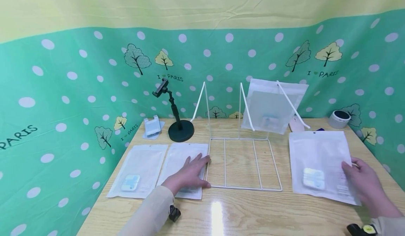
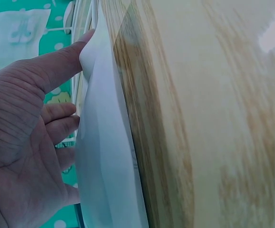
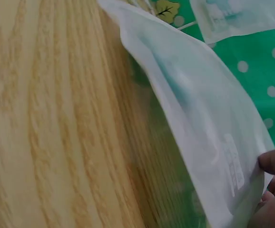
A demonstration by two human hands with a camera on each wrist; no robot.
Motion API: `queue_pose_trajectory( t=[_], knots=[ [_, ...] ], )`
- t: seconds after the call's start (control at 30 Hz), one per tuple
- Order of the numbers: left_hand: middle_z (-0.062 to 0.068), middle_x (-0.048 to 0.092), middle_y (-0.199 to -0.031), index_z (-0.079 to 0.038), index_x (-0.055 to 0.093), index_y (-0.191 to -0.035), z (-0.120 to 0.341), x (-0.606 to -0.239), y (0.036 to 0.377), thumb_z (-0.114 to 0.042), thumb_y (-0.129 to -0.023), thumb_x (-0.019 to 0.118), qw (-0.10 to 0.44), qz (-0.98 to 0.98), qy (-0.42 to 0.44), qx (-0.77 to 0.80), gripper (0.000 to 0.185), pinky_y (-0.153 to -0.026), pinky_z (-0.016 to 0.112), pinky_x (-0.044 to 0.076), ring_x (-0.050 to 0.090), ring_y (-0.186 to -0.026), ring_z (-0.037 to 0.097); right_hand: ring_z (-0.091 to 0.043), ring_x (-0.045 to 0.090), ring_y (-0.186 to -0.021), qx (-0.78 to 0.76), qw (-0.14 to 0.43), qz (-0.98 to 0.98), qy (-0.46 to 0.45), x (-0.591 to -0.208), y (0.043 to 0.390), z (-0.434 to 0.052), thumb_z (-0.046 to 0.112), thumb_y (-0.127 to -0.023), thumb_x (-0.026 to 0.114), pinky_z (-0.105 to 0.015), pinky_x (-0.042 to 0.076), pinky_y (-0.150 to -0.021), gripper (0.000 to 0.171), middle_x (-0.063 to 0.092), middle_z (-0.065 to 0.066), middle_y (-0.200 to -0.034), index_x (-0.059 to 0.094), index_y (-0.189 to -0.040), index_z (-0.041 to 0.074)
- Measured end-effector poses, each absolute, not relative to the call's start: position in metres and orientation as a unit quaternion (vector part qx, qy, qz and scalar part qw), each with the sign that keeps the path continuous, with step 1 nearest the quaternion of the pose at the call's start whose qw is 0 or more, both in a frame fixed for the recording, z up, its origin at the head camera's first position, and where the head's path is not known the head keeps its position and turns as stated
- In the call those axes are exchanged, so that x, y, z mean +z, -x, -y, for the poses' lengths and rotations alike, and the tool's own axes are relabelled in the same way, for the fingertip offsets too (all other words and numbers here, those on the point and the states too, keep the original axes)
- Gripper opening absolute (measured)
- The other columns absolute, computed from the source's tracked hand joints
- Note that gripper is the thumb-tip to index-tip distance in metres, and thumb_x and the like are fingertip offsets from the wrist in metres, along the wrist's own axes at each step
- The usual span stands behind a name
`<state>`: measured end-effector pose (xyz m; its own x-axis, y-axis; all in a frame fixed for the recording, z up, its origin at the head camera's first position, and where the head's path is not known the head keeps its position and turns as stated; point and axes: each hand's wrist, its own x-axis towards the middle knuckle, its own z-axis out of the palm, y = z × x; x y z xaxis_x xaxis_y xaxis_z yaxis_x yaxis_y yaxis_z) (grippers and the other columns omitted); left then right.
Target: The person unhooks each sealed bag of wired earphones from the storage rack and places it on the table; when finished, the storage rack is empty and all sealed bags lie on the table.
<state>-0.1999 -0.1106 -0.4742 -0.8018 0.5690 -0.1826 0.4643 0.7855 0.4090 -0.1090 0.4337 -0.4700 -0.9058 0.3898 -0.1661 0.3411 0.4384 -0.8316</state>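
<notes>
Left hand (image 1: 189, 175) lies flat, fingers spread, on middle pouch (image 1: 186, 158), left of wire rack (image 1: 243, 164). Right hand (image 1: 364, 183) pinches edge of right pouch (image 1: 319, 158), lifting it off counter (image 1: 240, 211). Risk: slick film slips from a thin pinch. Pouches hold small pale-blue items; one (image 1: 272, 104) leans on rack.
</notes>
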Motion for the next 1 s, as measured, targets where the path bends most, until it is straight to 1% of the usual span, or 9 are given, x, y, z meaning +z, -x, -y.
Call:
queue_pose_trajectory(
  t=[0.07, 0.1, 0.17, 0.23, 0.3, 0.47, 0.53, 0.73, 1.0],
  knots=[
    [0.004, 0.032, -0.157, -0.017, 0.039, -0.148, 0.111, -0.474, 0.2, -0.049, -0.074, 0.081, 0.148, -0.933, -0.277, 0.173, 0.091, -0.115, 0.06, 0.005, 0.015, -0.148, 0.028, -0.013, 0.056, -0.087, 0.469, -0.019, 0.853, 0.228, -0.468, 0.114, -0.431, 0.052, -0.098, 0.044, -0.029, 0.046, -0.069, 0.085, 0.046, -0.031, -0.128, 0.016, -0.149, -0.011],
    [0.004, 0.032, -0.157, -0.017, 0.039, -0.148, 0.111, -0.474, 0.2, -0.049, -0.074, 0.081, 0.148, -0.934, -0.277, 0.173, 0.091, -0.115, 0.06, 0.005, 0.015, -0.148, 0.028, -0.021, 0.058, -0.093, 0.469, -0.032, 0.852, 0.229, -0.468, 0.117, -0.429, 0.054, -0.097, 0.047, -0.032, 0.047, -0.071, 0.09, 0.042, -0.036, -0.133, 0.013, -0.149, -0.011],
    [0.003, 0.032, -0.157, -0.017, 0.039, -0.148, 0.111, -0.474, 0.2, -0.049, -0.074, 0.081, 0.148, -0.934, -0.277, 0.171, 0.091, -0.115, 0.06, 0.005, 0.015, -0.148, 0.028, -0.036, 0.052, -0.109, 0.469, -0.057, 0.851, 0.23, -0.468, 0.121, -0.425, 0.058, -0.094, 0.051, -0.036, 0.045, -0.076, 0.099, 0.022, -0.041, -0.146, 0.006, -0.15, -0.011],
    [0.003, 0.032, -0.157, -0.017, 0.039, -0.148, 0.111, -0.474, 0.2, -0.049, -0.074, 0.081, 0.148, -0.934, -0.277, 0.17, 0.091, -0.115, 0.06, 0.005, 0.015, -0.148, 0.028, -0.049, 0.039, -0.122, 0.467, -0.067, 0.853, 0.221, -0.47, 0.124, -0.422, 0.059, -0.092, 0.054, -0.04, 0.044, -0.079, 0.104, 0.018, -0.042, -0.147, 0.004, -0.15, -0.011],
    [0.003, 0.032, -0.157, -0.017, 0.039, -0.148, 0.111, -0.474, 0.2, -0.049, -0.074, 0.081, 0.147, -0.934, -0.278, 0.17, 0.091, -0.115, 0.06, 0.005, 0.015, -0.148, 0.028, -0.051, 0.037, -0.122, 0.456, -0.061, 0.864, 0.203, -0.472, 0.126, -0.418, 0.056, -0.092, 0.056, -0.043, 0.044, -0.08, 0.103, 0.019, -0.043, -0.145, 0.004, -0.149, -0.013],
    [0.003, 0.032, -0.157, -0.016, 0.039, -0.148, 0.111, -0.474, 0.2, -0.049, -0.074, 0.081, 0.148, -0.934, -0.278, 0.169, 0.091, -0.115, 0.06, 0.005, 0.015, -0.148, 0.028, -0.056, 0.035, -0.121, 0.427, -0.049, 0.883, 0.19, -0.473, 0.132, -0.408, 0.048, -0.092, 0.061, -0.058, 0.042, -0.088, 0.099, 0.022, -0.045, -0.141, 0.007, -0.148, -0.014],
    [0.003, 0.032, -0.157, -0.017, 0.039, -0.148, 0.111, -0.474, 0.2, -0.049, -0.074, 0.081, 0.148, -0.934, -0.277, 0.17, 0.09, -0.115, 0.06, 0.005, 0.015, -0.148, 0.028, -0.054, 0.039, -0.117, 0.419, -0.047, 0.887, 0.189, -0.473, 0.133, -0.403, 0.045, -0.093, 0.062, -0.056, 0.043, -0.085, 0.097, 0.026, -0.044, -0.138, 0.008, -0.148, -0.014],
    [0.004, 0.033, -0.157, -0.017, 0.04, -0.146, 0.111, -0.475, 0.2, -0.05, -0.074, 0.081, 0.147, -0.934, -0.278, 0.17, 0.09, -0.115, 0.06, 0.006, 0.015, -0.148, 0.028, -0.043, 0.047, -0.102, 0.392, -0.048, 0.894, 0.212, -0.474, 0.134, -0.393, 0.038, -0.092, 0.064, -0.043, 0.045, -0.074, 0.09, 0.04, -0.036, -0.124, 0.014, -0.148, -0.013],
    [0.004, 0.032, -0.157, -0.016, 0.039, -0.148, 0.111, -0.474, 0.2, -0.049, -0.074, 0.081, 0.146, -0.934, -0.278, 0.172, 0.091, -0.115, 0.06, 0.005, 0.015, -0.148, 0.029, -0.044, 0.05, -0.097, 0.335, -0.063, 0.913, 0.226, -0.474, 0.137, -0.388, 0.032, -0.089, 0.068, -0.046, 0.047, -0.071, 0.085, 0.042, -0.038, -0.12, 0.022, -0.145, -0.013]
  ],
)
